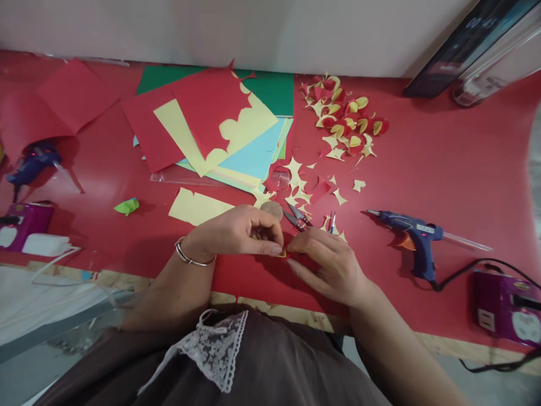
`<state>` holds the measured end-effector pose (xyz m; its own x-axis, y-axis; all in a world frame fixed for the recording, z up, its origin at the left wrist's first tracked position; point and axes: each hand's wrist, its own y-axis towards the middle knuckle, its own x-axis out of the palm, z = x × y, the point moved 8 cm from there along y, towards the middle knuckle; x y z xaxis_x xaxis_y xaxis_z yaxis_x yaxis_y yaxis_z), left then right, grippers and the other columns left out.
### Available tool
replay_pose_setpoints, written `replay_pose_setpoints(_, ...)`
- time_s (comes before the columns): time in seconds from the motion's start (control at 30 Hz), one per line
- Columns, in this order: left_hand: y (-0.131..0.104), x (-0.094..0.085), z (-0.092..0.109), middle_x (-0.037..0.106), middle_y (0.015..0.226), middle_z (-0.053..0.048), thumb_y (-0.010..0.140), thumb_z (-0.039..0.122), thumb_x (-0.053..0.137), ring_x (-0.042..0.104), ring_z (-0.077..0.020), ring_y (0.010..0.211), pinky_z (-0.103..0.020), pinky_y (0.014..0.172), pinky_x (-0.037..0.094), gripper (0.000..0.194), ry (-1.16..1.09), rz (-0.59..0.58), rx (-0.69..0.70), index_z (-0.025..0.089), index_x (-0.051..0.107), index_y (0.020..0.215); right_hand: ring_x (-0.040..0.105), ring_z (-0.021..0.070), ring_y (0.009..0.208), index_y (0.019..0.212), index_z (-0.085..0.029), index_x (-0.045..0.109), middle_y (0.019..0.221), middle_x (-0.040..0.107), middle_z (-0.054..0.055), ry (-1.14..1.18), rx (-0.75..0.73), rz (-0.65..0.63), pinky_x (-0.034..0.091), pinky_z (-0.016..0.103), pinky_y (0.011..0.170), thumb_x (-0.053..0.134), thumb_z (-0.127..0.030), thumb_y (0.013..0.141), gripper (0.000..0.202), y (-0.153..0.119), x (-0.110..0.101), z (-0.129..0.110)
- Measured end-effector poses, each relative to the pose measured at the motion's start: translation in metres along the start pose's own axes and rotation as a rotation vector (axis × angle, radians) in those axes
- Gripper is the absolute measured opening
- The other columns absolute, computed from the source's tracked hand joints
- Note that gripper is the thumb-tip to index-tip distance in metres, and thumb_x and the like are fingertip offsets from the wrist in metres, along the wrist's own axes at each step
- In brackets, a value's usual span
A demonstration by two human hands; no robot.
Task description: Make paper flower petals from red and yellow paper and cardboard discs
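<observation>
My left hand (247,231), a bracelet at its wrist, is closed in a pinch on a small yellow piece (282,254), mostly hidden by the fingers. Touching the same spot from the right is my right hand (325,262), its fingers drawn together; a bit of red shows by its fingertips, too small to make out. Just beyond the hands lie scissors (297,217) with open blades and a round tan disc (271,210). Yellow and red paper scraps (297,179) are scattered behind them.
Red, yellow, blue and green sheets (215,124) overlap at the back. Red-and-yellow petal pieces (353,124) are heaped back right. Blue glue guns lie right (416,234) and far left (36,163), near purple power boxes (505,310). A green paper piece (127,206) is left.
</observation>
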<state>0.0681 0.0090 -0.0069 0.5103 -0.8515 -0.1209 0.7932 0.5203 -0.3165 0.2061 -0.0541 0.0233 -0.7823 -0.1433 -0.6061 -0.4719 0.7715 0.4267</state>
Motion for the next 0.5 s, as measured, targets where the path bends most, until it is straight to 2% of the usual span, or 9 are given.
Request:
replay_pose_setpoints(0.27, 0.0004, -0.0016, 0.0007, 0.072, 0.074, -0.003, 0.093, 0.036, 0.079, 0.064, -0.0133, 0.068, -0.025, 0.066, 0.048, 0.022, -0.025, 0.037, 0.033, 0.016, 0.075, 0.083, 0.074, 0.0190, 0.079, 0.114, -0.022, 0.066, 0.091, 0.076, 0.006, -0.026, 0.002, -0.006, 0.060, 0.030, 0.072, 0.066, -0.020, 0.104, 0.011, 0.0003, -0.0014, -0.0001)
replay_pose_setpoints(0.5, -0.0014, -0.0014, 0.0049, 0.070, 0.072, -0.002, 0.093, 0.032, 0.077, 0.061, -0.0130, 0.067, -0.025, 0.064, 0.048, 0.021, -0.036, 0.085, 0.051, 0.017, 0.074, 0.079, 0.074, 0.0188, 0.077, 0.113, -0.023, 0.067, 0.091, 0.078, 0.005, -0.007, 0.009, 0.024, 0.061, 0.030, 0.071, 0.066, -0.019, 0.102, 0.011, 0.0009, -0.0044, -0.0005)
